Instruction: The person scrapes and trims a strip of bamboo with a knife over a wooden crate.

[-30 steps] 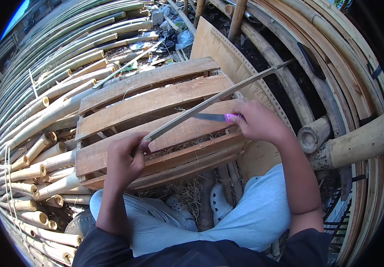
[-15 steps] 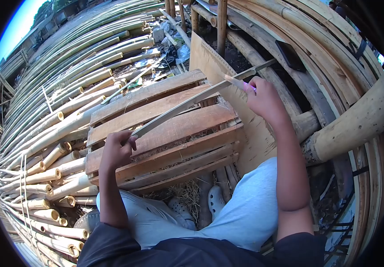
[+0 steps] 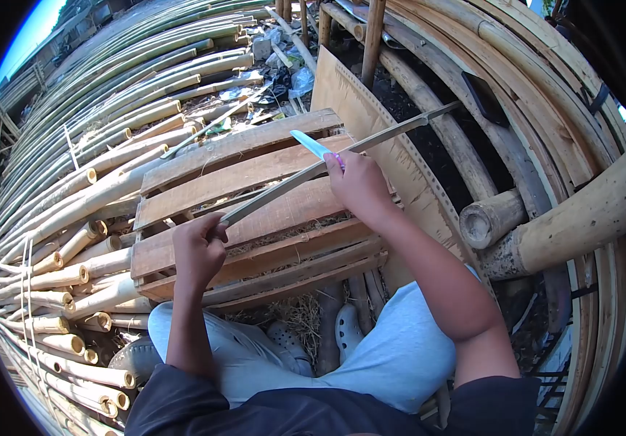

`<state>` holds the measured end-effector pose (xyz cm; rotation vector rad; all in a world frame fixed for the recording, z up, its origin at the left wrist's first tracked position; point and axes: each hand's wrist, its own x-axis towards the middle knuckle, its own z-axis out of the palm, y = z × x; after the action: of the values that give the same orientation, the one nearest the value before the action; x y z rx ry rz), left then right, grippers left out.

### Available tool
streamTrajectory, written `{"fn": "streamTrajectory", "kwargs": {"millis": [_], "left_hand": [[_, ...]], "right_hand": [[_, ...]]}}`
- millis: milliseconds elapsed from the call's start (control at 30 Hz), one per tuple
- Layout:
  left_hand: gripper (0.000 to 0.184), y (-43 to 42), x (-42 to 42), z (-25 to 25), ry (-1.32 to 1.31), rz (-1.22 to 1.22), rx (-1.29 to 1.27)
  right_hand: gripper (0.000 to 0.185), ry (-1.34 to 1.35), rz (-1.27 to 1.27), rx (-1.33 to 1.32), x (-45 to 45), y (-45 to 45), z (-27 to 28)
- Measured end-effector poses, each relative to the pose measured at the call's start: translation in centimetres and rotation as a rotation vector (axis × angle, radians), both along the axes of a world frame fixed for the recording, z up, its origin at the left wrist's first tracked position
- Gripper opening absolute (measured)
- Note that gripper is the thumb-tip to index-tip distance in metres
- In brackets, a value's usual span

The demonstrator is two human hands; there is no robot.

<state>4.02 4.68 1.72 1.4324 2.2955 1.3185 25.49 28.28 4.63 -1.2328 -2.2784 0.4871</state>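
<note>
My left hand (image 3: 198, 247) is closed around the near end of a long, thin bamboo strip (image 3: 277, 193). The strip slants up to the right above a slatted wooden crate (image 3: 255, 211), and its far end reaches over the dark gap beside the plywood. In my right hand (image 3: 359, 182) is a knife (image 3: 309, 144) with a light blue blade and a purple handle, mostly hidden in the fist. The blade lies across the strip near its middle and points up to the left. Whether the edge touches the strip I cannot tell.
Bamboo poles (image 3: 110, 138) lie stacked along the left. A plywood sheet (image 3: 385, 138) leans behind the crate. On the right are a thick bamboo pole (image 3: 582, 211), long split strips (image 3: 516, 58) and a black phone (image 3: 484, 98). Straw (image 3: 302, 312) litters the ground by my shoes.
My right hand and the knife have moved left and down along the strip, toward my left hand. My left hand still grips the near end.
</note>
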Motion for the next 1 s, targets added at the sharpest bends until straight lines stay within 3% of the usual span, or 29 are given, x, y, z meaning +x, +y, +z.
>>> {"fn": "streamTrajectory", "kwargs": {"millis": [300,367,567,633,667,733,800,867,933,1000], "left_hand": [[0.03,-0.8,-0.6,-0.1,0.097,-0.142,0.066],[0.03,-0.8,-0.5,0.0,0.069,-0.143,0.051],[0.013,-0.9,-0.1,-1.1,-0.062,-0.06,0.407],[0.014,-1.2,-0.7,-1.1,-0.236,-0.112,0.305],[0.014,-1.4,-1.4,-1.1,-0.237,-0.111,0.308],[0.016,-2.0,-3.0,-1.1,-0.455,-0.008,0.08],[0.018,-2.3,-3.6,-0.3,-0.351,-0.094,0.05],[0.021,-2.6,-3.7,-0.5,-0.195,-0.165,-0.014],[0.022,-2.6,-3.3,-1.0,-0.233,-0.111,-0.011],[0.022,-2.5,-3.4,-1.4,-0.191,-0.067,0.056]], "right_hand": [[0.045,-0.042,-0.203,0.09,1.5,1.9,1.0],[0.049,-0.099,-0.192,-0.08,2.7,2.8,2.5],[0.05,-0.11,-0.322,-0.207,4.1,5.3,2.6],[0.047,-0.109,-0.3,0.093,3.3,4.1,0.8],[0.046,-0.111,-0.286,0.089,2.5,3.2,-0.1],[0.046,-0.129,-0.231,0.013,2.3,2.9,0.3],[0.048,-0.136,-0.191,-0.197,2.4,2.6,2.2],[0.049,-0.174,-0.234,-0.142,2.9,3.3,1.6],[0.051,-0.202,-0.29,-0.021,2.6,2.9,0.4],[0.051,-0.179,-0.282,-0.098,2.8,3.4,1.1]]}}
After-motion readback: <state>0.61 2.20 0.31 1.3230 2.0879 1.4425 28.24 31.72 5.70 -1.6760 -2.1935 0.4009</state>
